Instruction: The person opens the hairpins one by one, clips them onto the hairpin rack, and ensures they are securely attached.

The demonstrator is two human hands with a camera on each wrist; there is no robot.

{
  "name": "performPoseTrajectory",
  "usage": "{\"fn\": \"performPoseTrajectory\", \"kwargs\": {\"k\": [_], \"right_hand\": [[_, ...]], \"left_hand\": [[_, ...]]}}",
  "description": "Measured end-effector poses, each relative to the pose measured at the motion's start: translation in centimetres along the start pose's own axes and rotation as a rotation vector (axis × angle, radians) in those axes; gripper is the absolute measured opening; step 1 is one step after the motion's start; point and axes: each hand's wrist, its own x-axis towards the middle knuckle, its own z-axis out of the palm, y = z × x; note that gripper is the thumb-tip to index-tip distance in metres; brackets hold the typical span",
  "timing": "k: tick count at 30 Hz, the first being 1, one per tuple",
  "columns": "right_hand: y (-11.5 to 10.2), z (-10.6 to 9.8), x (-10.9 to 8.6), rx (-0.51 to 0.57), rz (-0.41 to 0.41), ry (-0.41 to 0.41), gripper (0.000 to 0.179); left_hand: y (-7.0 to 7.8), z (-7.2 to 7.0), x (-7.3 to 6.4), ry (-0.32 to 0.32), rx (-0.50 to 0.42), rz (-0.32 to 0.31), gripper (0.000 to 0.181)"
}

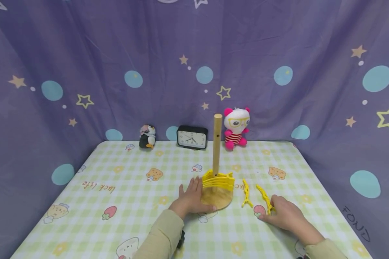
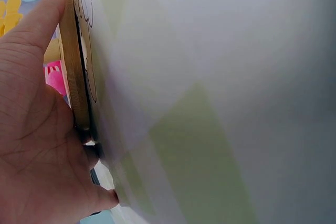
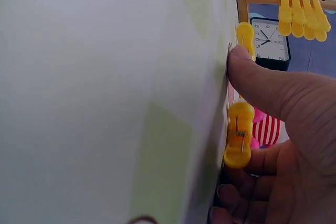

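A wooden stand has a round base (image 1: 218, 202) and an upright post (image 1: 217, 144). Several yellow clothespins (image 1: 218, 181) hang around the post just above the base. My left hand (image 1: 192, 200) rests against the left side of the base, fingers extended, its thumb along the front edge. Two more yellow clothespins lie on the table to the right. My right hand (image 1: 283, 212) is at the outer clothespin (image 3: 240, 135), a finger touching its near end and the thumb standing apart from it. The inner clothespin (image 1: 246, 194) lies between that hand and the stand.
Along the table's back edge stand a penguin figure (image 1: 147, 137), a black alarm clock (image 1: 192, 137) and a pink and white panda plush (image 1: 236, 128). A checked cloth (image 1: 133, 201) covers the table. Behind it hangs a purple curtain (image 1: 168, 43).
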Motion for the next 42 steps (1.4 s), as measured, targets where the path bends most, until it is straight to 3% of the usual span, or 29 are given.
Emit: {"fn": "performPoseTrajectory", "kwargs": {"k": [6, 13, 17, 25, 31, 35, 42], "right_hand": [[0.2, 0.0, 0.0, -0.012, -0.026, 0.009, 0.054], [0.5, -0.7, 0.1, 0.110, -0.010, 0.028, 0.042], [0.4, -1.2, 0.2, 0.213, -0.020, 0.103, 0.031], [-1.6, -2.6, 0.6, 0.396, -0.205, 0.279, 0.034], [-4.1, -2.8, 1.7, 0.329, -0.381, 0.421, 0.029], [-6.1, -2.6, 2.8, 0.258, -0.451, 0.500, 0.028], [-8.8, -2.5, 5.0, 0.165, -0.536, 0.521, 0.026]], "left_hand": [[0.2, -0.1, -0.2, 0.008, -0.013, 0.004, 0.117], [0.2, -0.2, -0.4, 0.017, -0.005, 0.011, 0.117], [0.3, -0.2, -0.3, 0.008, -0.004, 0.008, 0.115], [0.4, -0.3, -0.4, 0.010, -0.010, 0.000, 0.116], [0.2, -0.2, -0.3, 0.014, 0.003, 0.007, 0.117], [0.0, -0.2, -0.3, 0.016, 0.005, 0.013, 0.117], [0.2, -0.2, -0.4, 0.022, -0.016, 0.017, 0.116]]}}
